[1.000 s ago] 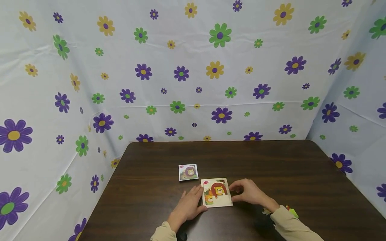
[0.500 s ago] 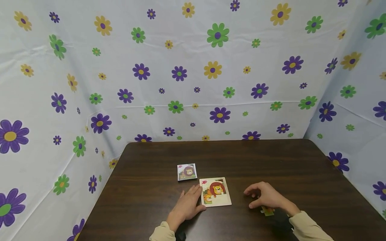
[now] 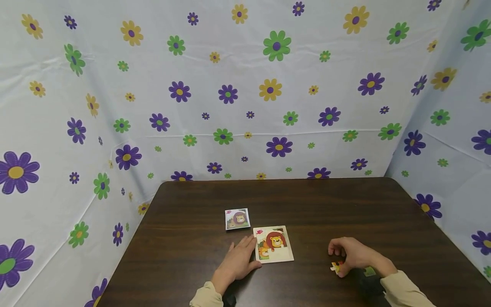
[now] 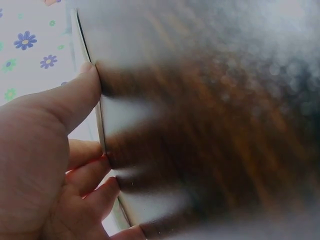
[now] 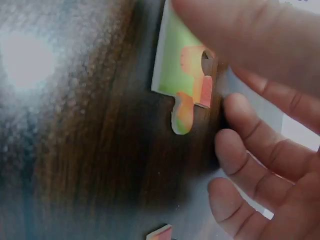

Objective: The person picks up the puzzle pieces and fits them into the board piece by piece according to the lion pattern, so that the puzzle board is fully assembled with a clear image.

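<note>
A wooden puzzle board (image 3: 281, 256) with a partly filled lion picture lies mid-table. My left hand (image 3: 238, 259) rests at its left side, fingers along the edge and thumb by the near corner. From the left wrist, the left hand's (image 4: 45, 155) thumb and fingertips meet a thin pale edge against the table. Farther right, my right hand (image 3: 356, 255) hovers low with bent fingers, thumb by a yellow puzzle piece (image 3: 336, 267). In the right wrist view, a green and orange puzzle piece (image 5: 172, 70) lies partly hidden behind the thumb; the visible fingers stand apart from it.
A small lion picture card (image 3: 238, 219) lies behind the board, to its left. Another green piece (image 3: 369, 271) shows beneath the right wrist. One more puzzle piece (image 5: 161, 233) peeks in at the right wrist view's lower edge. A flower-printed cloth (image 3: 215, 106) surrounds the brown table (image 3: 184, 238).
My right hand has moved away from the board's right edge, rightward and nearer, to the loose puzzle pieces. The left hand and the board stay in place.
</note>
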`<action>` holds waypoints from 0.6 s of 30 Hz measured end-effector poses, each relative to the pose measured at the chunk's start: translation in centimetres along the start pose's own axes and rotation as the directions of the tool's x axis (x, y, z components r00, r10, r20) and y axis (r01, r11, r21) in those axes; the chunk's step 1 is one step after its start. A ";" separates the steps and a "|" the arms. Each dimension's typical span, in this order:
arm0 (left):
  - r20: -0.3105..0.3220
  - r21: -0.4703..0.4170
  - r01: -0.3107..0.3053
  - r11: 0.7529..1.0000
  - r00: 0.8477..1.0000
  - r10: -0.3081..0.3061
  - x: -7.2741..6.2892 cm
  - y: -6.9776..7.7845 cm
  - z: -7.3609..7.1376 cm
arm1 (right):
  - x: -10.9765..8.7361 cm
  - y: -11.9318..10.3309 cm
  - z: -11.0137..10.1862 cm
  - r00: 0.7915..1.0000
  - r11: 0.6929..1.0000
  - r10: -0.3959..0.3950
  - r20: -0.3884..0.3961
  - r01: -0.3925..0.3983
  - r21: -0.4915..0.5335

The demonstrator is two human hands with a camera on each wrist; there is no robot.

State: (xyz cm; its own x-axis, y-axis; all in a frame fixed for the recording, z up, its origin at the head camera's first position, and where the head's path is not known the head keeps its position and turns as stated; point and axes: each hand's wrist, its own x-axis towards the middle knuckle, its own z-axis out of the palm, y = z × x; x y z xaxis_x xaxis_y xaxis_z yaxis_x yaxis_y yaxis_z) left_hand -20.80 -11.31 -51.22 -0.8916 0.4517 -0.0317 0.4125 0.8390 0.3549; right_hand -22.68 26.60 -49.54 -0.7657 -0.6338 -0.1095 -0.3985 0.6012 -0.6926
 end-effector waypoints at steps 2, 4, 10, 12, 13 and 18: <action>0.003 0.001 0.001 1.000 1.000 -0.001 0.0 0.0 0.0 | -0.1 -0.1 0.0 1.000 1.000 0.011 -0.012 -0.011 -0.008; 0.007 0.001 0.003 1.000 1.000 -0.003 -0.1 0.1 -0.1 | 0.0 -0.2 0.1 0.999 1.000 0.021 -0.034 -0.021 -0.022; 0.014 -0.001 0.010 1.000 1.000 -0.010 -0.1 0.3 -0.3 | 0.4 -0.3 0.4 0.996 0.999 0.043 -0.079 -0.046 -0.029; 0.016 -0.004 0.011 1.000 1.000 -0.011 -0.2 0.3 -0.4 | 0.6 -0.4 0.5 0.994 0.998 0.046 -0.096 -0.048 -0.027; 0.017 -0.003 0.012 1.000 1.000 -0.012 -0.2 0.3 -0.4 | 0.7 -0.5 0.6 0.993 0.999 0.046 -0.107 -0.049 -0.025; 0.012 0.002 0.009 1.000 1.000 -0.009 -0.2 0.4 -0.5 | 1.6 -1.0 1.0 0.979 0.997 0.052 -0.196 -0.061 -0.040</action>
State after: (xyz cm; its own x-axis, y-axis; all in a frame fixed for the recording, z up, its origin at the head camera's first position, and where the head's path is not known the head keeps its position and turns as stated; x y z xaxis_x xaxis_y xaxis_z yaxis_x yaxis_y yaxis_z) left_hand -20.58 -11.21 -50.58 -0.8928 0.4481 -0.0461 0.4051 0.8434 0.3528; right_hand -23.03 24.47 -49.68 -0.8694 -0.4941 -0.0036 -0.3710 0.6576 -0.6556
